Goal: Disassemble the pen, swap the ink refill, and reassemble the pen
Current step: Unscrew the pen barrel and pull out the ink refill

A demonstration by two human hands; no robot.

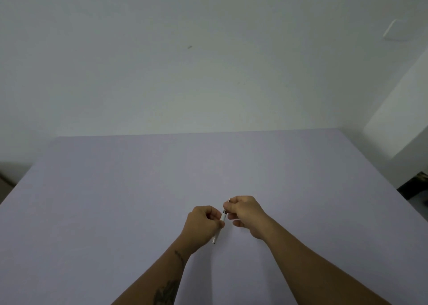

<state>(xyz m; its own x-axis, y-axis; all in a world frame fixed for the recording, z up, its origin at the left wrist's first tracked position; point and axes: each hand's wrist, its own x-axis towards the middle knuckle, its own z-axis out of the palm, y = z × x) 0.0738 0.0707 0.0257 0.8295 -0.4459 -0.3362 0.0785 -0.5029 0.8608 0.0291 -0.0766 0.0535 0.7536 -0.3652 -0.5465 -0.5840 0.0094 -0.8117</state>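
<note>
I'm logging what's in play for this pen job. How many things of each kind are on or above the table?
Slim white pen with silvery metal ends: 1
Bare hands gripping it, left hand and right hand: 2
Pale lilac table: 1
Loose parts lying on the table: 0
Total: 4

Surface: pale lilac table, plain top, meeting the wall at 12 o'clock.
Resting on it: nothing visible.

Dim, flat, cool-toned light is filling the room, leaving no glare. The pale lavender tabletop is darkening toward its left edge. Soft shadows are gathering in the corners. Wide-angle distortion is splaying the table's sides outward, and detail is looking slightly soft throughout.
</note>
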